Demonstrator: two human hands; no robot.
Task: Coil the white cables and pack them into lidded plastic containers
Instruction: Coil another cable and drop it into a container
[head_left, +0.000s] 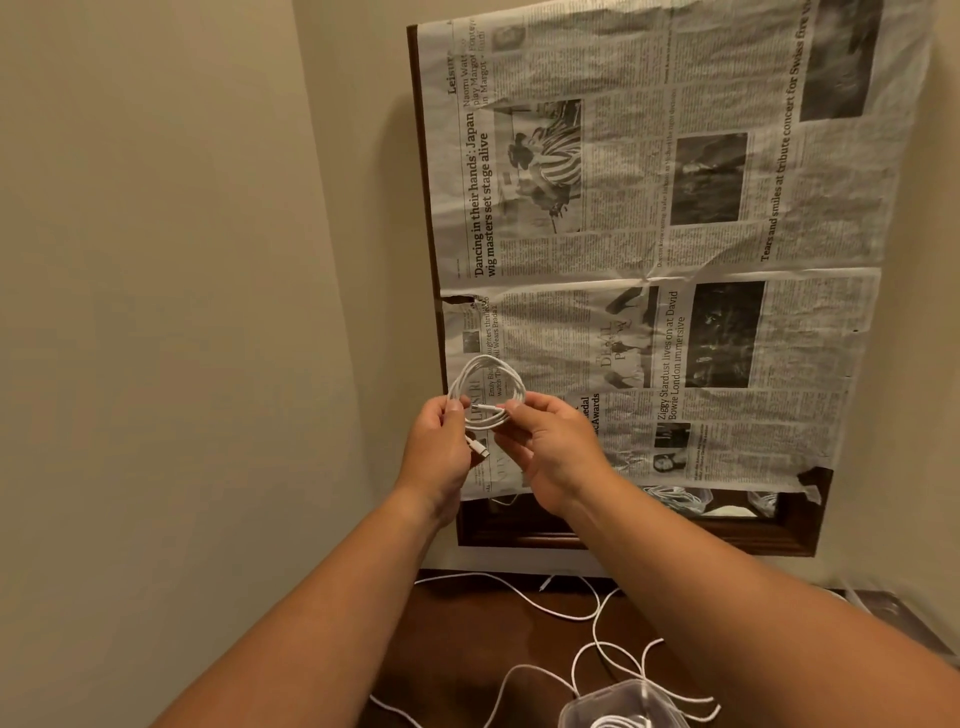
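A white cable (485, 370) wound into a small coil is held up in front of the wall, well above the table. My left hand (439, 452) pinches the coil's left side, and a connector end hangs by its palm. On the coil's right side my right hand (553, 449) grips it between thumb and fingers. Loose white cables (587, 654) lie tangled on the dark wooden table (457, 639) below. A clear plastic container (618, 706) with a coiled cable inside sits at the bottom edge, partly cut off.
A framed mirror (623, 530) covered with newspaper (675, 234) hangs on the wall behind the table. Beige walls form a corner at the left. Another clear object (893, 613) lies at the table's right edge, behind my right forearm.
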